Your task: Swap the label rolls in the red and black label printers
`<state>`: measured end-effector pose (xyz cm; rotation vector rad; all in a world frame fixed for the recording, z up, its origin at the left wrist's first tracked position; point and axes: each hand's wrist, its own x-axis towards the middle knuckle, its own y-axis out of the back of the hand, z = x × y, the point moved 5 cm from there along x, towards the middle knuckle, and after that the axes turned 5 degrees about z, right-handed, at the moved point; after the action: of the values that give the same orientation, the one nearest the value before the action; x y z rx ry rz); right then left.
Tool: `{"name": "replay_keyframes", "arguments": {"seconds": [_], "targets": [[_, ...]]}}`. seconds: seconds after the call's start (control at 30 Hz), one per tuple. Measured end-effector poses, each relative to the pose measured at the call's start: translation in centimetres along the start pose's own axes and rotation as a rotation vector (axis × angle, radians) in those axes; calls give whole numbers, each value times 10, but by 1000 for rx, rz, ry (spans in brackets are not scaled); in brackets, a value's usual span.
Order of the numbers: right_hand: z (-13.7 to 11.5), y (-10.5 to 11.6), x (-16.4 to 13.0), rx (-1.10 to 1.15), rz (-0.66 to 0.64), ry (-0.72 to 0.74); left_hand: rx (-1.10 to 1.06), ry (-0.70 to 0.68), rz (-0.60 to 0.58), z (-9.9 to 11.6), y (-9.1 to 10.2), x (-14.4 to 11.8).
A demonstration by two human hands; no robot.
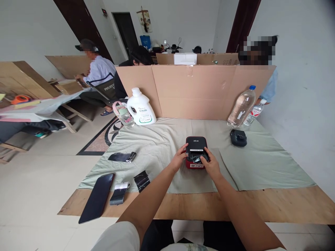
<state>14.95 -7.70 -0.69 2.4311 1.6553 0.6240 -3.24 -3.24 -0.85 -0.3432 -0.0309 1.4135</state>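
A small red and black device that looks like a label printer point(196, 143) sits on the cloth in front of me. Its front part shows an opening with a shiny dark piece of film point(196, 159) in it. My left hand point(180, 157) grips the left side, fingers along the edge. At the right front corner, my right hand point(211, 165) is closed on the device, its thumb reaching to the film; whether it pinches the film is hidden. To the left lie a roll of black film point(123, 157), a second film roll point(120, 192) and a black film piece point(142, 181).
A dark phone or tablet point(96, 198) overhangs the front left edge. A white detergent jug point(141, 107), a clear cup point(125, 115), two water bottles point(242, 106) and a black case point(238, 138) stand farther back. Behind is a cardboard screen point(193, 92); other people sit beyond it.
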Motion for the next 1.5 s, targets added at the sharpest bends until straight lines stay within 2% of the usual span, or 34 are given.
{"name": "replay_keyframes", "arguments": {"seconds": [0.3,0.53,0.67,0.8,1.0,1.13,1.2,1.3,1.37,1.5], "targets": [[6,0,-3,71,36,-183,42,62,-7,4,-6,7],[1,-2,1,130,-5,-64,77,-20,-85,9,-2,13],[3,-2,3,137,-10,-66,92,-84,-85,7,-2,16],[10,-3,4,150,-19,-87,212,-139,14,12,0,26],[8,2,5,136,-47,-77,444,-249,150,41,-1,48],[6,8,7,195,-40,-85,658,-336,247,51,-8,45],[7,9,6,190,-48,-89,751,-390,180,51,-21,40],[12,8,3,173,-57,-90,850,-474,-48,48,-50,39],[19,7,-1,180,-46,-103,955,-473,-141,44,-65,44],[43,3,-14,227,-48,-136,1250,-349,-147,37,-79,64]]}}
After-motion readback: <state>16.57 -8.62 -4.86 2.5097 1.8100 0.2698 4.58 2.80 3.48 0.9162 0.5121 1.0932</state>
